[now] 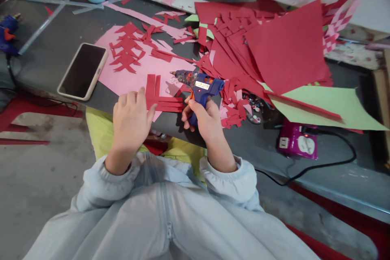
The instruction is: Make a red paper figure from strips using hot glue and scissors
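Note:
My right hand (206, 120) is wrapped round the handle of a blue hot glue gun (201, 85), its nozzle pointing left above the pink paper (122, 79). My left hand (132, 115) lies with its fingers stretched and thumb apart at the left side of a red paper piece cut into strips (166, 103). Some of those strips point up and others point right, towards the glue gun's handle. Whether the left fingertips press on the piece I cannot tell. Beyond, several red zigzag paper cutouts (126, 48) rest on the pink sheet.
A phone (82, 71) lies left of the pink paper. Red paper sheets (289, 44) and a green sheet (332, 107) are piled at right, near a purple power box (297, 142) with a black cable. Glue sticks (48, 20) and another glue gun (9, 34) lie at far left.

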Tool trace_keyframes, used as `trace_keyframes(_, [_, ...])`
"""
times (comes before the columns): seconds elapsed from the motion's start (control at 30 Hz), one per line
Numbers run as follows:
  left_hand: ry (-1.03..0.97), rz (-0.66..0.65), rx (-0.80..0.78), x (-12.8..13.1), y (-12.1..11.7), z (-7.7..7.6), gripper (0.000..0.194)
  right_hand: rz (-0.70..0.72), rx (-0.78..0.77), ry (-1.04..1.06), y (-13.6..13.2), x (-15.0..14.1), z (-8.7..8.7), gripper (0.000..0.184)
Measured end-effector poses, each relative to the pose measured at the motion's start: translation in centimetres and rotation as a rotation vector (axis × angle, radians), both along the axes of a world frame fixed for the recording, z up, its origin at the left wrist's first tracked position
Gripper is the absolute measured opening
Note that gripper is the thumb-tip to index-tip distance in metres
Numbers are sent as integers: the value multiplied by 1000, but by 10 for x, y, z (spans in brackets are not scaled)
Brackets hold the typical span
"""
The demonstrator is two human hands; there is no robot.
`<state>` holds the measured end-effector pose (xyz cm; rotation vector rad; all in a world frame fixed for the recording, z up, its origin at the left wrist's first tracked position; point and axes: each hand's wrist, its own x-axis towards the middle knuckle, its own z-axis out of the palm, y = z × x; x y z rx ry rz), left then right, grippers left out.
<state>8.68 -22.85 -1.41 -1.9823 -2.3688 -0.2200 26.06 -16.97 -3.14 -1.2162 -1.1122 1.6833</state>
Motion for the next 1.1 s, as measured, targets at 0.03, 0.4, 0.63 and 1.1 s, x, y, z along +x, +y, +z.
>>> trace_keyframes(0.03, [3, 18, -8, 5, 2, -1, 54, -4, 0, -1, 0, 0, 0, 31])
trace_keyframes(0.4, [-348, 53, 205, 5, 13, -21, 70, -4, 15, 26, 0, 0, -1, 31])
trace_keyframes(0.63, [-782, 112, 239, -21, 25, -32, 61, -53, 47, 43, 1, 1, -3, 30])
trace_keyframes(1.1, [-343, -206, 587, -35, 15, -2, 16, -127, 82, 80, 2, 3, -5, 30])
